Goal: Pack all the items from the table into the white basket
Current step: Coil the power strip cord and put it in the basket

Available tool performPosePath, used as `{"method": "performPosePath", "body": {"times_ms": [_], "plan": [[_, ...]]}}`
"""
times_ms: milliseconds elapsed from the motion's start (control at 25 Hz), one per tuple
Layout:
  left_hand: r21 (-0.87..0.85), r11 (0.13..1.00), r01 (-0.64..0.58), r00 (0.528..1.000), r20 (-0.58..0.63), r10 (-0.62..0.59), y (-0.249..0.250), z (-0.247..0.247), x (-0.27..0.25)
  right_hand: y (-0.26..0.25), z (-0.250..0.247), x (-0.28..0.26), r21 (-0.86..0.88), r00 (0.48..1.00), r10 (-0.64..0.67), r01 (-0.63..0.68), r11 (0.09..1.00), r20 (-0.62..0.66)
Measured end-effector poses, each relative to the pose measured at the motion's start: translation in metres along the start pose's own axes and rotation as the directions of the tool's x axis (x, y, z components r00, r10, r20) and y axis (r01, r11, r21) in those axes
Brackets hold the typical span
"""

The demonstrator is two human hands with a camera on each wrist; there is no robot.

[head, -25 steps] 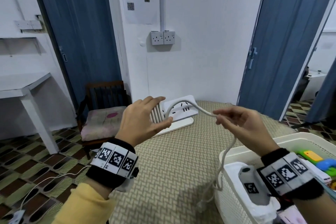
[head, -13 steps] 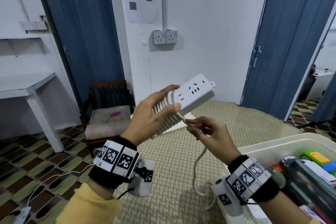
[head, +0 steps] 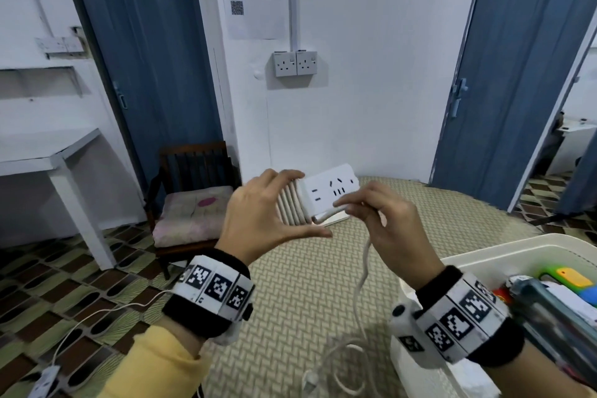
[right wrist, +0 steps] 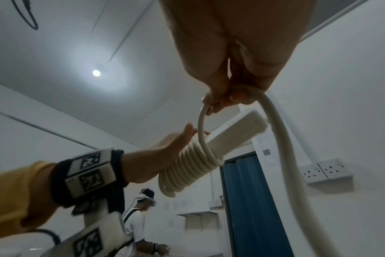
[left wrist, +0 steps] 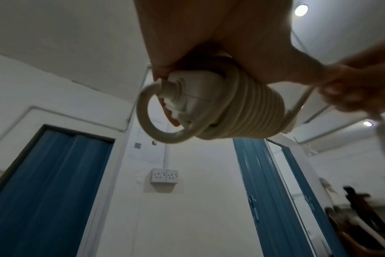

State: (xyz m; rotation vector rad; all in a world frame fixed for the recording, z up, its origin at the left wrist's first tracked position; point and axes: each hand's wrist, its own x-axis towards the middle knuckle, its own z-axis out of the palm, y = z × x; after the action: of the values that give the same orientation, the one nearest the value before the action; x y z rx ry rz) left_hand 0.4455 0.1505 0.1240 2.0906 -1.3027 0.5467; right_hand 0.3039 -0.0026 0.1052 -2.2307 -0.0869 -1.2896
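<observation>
White walls, two blue folding doors and a double wall socket back a table under a woven beige cloth. One white power strip sits in the left hand, fingers and thumb curled round its coiled end. Just beside them the right hand pinches the one loose cord, which hangs below its fingers beside the white basket.

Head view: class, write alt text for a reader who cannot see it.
A left hand holds a white power strip half wrapped in its cable, while the right hand pinches the loose cable. A white basket with items sits lower right.
</observation>
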Motion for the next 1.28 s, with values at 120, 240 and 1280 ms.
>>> {"method": "performPosePath", "body": {"times_ms": [120, 240, 1280], "plan": [[0.057, 0.993, -0.103, 0.994, -0.032, 0.105, 0.010, 0.011, -0.005, 0.005, 0.006, 0.015, -0.326, 0.989, -0.124, 0.093, 0.941, -0.075], [0.042, 0.985, -0.166, 0.983, -0.074, 0.169, 0.009, 0.010, -0.004, 0.019, 0.003, 0.018, -0.236, 0.994, 0.091, -0.075, 0.969, 0.058], [0.021, 0.999, 0.049, 0.995, 0.086, -0.051, -0.019, -0.011, 0.007, 0.035, -0.032, 0.011, 0.387, 0.842, 0.508, -0.415, 0.823, -0.179]]}}
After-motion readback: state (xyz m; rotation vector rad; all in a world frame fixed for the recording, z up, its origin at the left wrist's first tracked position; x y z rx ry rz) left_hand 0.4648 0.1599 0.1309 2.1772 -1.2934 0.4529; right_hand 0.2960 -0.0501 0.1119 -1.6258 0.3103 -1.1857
